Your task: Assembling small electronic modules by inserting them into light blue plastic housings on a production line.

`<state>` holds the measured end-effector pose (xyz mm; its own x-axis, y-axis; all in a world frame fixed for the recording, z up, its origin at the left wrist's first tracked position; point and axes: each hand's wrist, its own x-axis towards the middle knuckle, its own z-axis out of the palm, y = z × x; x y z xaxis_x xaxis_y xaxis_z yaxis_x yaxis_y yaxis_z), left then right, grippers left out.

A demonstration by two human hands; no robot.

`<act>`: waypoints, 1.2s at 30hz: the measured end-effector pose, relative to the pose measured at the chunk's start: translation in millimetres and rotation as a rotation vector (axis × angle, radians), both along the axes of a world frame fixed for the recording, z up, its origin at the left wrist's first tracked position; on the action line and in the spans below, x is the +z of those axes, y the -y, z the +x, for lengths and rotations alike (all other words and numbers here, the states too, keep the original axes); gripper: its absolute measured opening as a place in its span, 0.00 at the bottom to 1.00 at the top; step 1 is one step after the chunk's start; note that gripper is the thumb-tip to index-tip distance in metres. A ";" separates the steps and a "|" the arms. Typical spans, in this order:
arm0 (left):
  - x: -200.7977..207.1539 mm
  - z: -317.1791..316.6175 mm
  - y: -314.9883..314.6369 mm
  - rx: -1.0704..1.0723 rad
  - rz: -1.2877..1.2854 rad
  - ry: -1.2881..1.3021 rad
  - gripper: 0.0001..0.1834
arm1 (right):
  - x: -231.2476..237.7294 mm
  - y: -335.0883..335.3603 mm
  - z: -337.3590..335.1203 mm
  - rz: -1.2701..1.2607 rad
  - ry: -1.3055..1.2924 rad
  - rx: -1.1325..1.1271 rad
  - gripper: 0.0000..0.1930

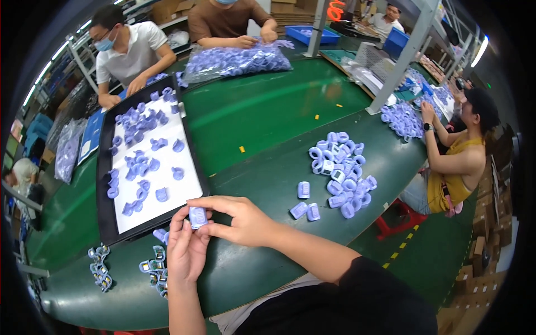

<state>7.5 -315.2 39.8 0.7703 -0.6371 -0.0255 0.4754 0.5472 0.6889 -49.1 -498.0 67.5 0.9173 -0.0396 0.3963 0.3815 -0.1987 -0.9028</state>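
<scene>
Between the fingertips of both hands I hold a small light-purple plastic casing (198, 218) with a rounded face, just above the near edge of the tray. My left hand (187, 245) grips it from the left and below; the thumb and fingers of my right hand (240, 220) pinch its right side and top. Beyond my hands lies a black tray (105, 184) with a white sheet, bearing many curved purple parts (137, 167). Right of my hands is a pile of purple ring-shaped pieces (343, 176), with several single ones (303, 190) beside it.
Small parts with electronics inside (100, 268) lie in two clusters near my left forearm. A big clear bag of purple parts (237, 61) rests on the far side of the green table (268, 128). Co-workers sit around it; a metal post (405, 61) stands at right.
</scene>
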 end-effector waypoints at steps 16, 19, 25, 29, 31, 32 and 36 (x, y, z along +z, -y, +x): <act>0.7 1.6 -4.4 -0.096 0.052 -0.058 0.19 | -5.1 -0.2 0.8 0.014 0.021 0.116 0.20; 6.3 0.1 -2.4 -0.168 0.029 -0.087 0.19 | 1.7 2.2 -3.2 0.045 -0.048 0.123 0.18; -2.7 -0.3 -7.4 -0.148 0.061 -0.022 0.18 | 4.2 -2.3 -8.4 0.167 -0.111 0.177 0.15; -1.2 -5.7 -5.7 -0.077 0.110 -0.041 0.15 | -7.3 -2.4 -2.1 0.087 -0.098 0.198 0.13; 5.8 -4.6 4.0 -0.075 0.085 -0.033 0.14 | 1.5 0.4 -6.0 0.325 -0.262 0.247 0.12; 3.2 -2.1 2.7 -0.090 0.088 -0.003 0.14 | -3.8 0.4 -3.7 0.332 -0.211 0.251 0.12; -0.9 2.4 -1.8 -0.095 0.092 0.033 0.11 | -4.1 1.1 0.2 0.283 -0.094 0.280 0.13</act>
<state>9.9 -313.4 38.8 0.7083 -0.7031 -0.0626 0.4981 0.4349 0.7502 -48.8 -499.1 63.4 0.9397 0.1211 0.3198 0.2990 0.1628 -0.9403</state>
